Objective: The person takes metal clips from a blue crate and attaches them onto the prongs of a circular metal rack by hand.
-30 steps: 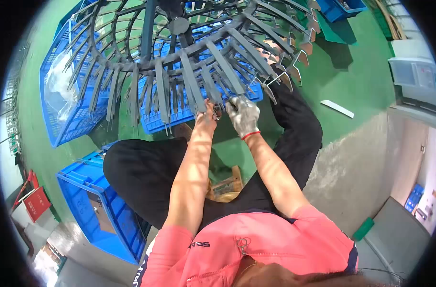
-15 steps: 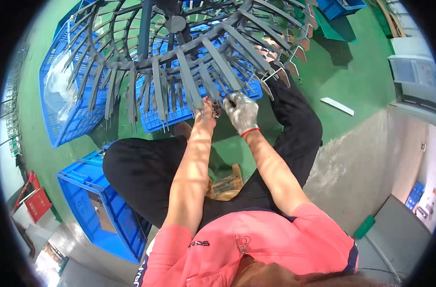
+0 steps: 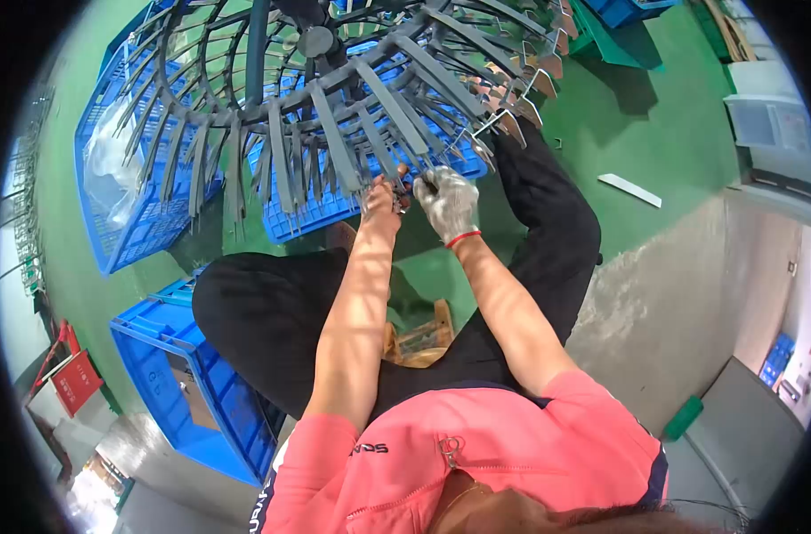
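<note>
A large dark grey round rack [image 3: 336, 138] with rings of flat bars and thin prongs fills the top of the view. Bent metal pieces [image 3: 540, 84], some copper-coloured, hang along its right side. My left hand [image 3: 380, 209], bare, is closed around several small shiny metal pieces [image 3: 400, 198] below the rack's front bars. Beside it, my right hand [image 3: 451, 206] wears a whitish glove with a red cuff. Its fingers are pinched together at the lower end of a bar; what they hold is too small to make out.
A blue crate [image 3: 285, 230] lies under the rack. Another blue crate [image 3: 92, 209] with clear plastic stands at left, and a third blue crate [image 3: 143, 356] sits beside my knee. A white strip [image 3: 630, 190] lies on the green floor at right. Wooden slats [image 3: 423, 340] show between my legs.
The rack has shifted slightly left and up, its front bars moving leftward. Both hands stay close together in nearly the same place, the right one slightly higher and further left.
</note>
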Tool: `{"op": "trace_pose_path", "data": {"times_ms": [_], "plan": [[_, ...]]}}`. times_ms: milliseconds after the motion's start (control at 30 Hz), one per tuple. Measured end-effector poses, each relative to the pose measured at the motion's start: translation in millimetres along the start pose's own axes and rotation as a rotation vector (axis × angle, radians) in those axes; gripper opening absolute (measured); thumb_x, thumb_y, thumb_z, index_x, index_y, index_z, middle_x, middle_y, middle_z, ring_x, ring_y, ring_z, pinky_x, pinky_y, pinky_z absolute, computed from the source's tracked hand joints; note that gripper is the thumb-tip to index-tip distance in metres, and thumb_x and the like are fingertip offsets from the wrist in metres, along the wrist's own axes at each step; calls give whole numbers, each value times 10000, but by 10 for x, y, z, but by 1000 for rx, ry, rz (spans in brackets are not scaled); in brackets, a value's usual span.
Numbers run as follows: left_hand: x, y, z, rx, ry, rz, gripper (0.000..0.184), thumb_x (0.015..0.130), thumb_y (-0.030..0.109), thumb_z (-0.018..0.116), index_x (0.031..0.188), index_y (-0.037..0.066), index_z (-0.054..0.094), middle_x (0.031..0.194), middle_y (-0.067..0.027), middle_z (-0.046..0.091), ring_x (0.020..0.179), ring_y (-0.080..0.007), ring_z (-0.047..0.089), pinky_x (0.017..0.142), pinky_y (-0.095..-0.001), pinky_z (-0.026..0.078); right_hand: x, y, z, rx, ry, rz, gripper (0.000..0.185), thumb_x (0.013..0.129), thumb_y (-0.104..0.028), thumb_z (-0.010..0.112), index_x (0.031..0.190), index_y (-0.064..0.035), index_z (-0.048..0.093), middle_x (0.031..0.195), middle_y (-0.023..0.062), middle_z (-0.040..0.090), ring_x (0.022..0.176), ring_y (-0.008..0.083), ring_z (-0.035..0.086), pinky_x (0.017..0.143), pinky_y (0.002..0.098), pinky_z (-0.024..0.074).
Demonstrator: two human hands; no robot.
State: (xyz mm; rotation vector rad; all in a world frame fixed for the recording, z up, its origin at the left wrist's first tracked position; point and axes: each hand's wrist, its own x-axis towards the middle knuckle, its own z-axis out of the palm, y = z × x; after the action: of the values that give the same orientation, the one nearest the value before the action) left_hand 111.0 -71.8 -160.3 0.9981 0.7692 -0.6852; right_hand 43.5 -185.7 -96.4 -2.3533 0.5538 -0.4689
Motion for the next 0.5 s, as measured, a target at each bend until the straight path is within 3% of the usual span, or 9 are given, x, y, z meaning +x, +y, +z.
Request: {"op": "trace_pose_path", "data": {"times_ms": [133,233,333,433,467,500], "plan": [[-61,61,61,83,24,-38,149,841,163,702,962,94,648,815,-31,638,625,-157,586,455,-264,416,-18,15,23,7,-17,35,140,758,-227,711,737,-95,667,763,97,657,709,294,646,654,381,508],[-36,29,-18,252,-44,53,186,877,215,670,999,79,633,858,-39,644,640,-149,591,462,-260,431,-21,-1,-6,29,-46,41,147,766,-233,712,761,-91,677,781,103,666,722,295,650,664,377,512],[-223,12,-165,220,-174,48,258,920,296,611,1045,72,636,875,-88,677,685,-182,615,488,-286,450,-41,-23,-34,27,-55,107,153,778,-238,711,781,-87,688,805,109,677,749,295,656,684,370,519],[-421,58,-236,89,-281,-105,397,967,408,513,1058,40,629,943,-105,674,713,-191,625,498,-276,473,-62,-29,-77,-5,-66,114,153,789,-240,708,800,-88,695,835,111,685,777,293,660,707,368,522],[-434,58,-282,51,-297,-176,531,949,521,479,1118,34,602,930,-75,666,688,-164,628,495,-269,490,-73,-61,-99,65,-86,145,153,796,-235,694,830,-86,703,839,116,685,785,293,660,724,368,521],[-448,57,-324,78,-301,-173,527,950,519,479,1112,33,602,923,-76,667,681,-167,626,494,-272,491,-87,-84,-146,74,-140,94,155,798,-237,689,844,-89,707,843,116,684,789,293,659,735,369,519]]}}
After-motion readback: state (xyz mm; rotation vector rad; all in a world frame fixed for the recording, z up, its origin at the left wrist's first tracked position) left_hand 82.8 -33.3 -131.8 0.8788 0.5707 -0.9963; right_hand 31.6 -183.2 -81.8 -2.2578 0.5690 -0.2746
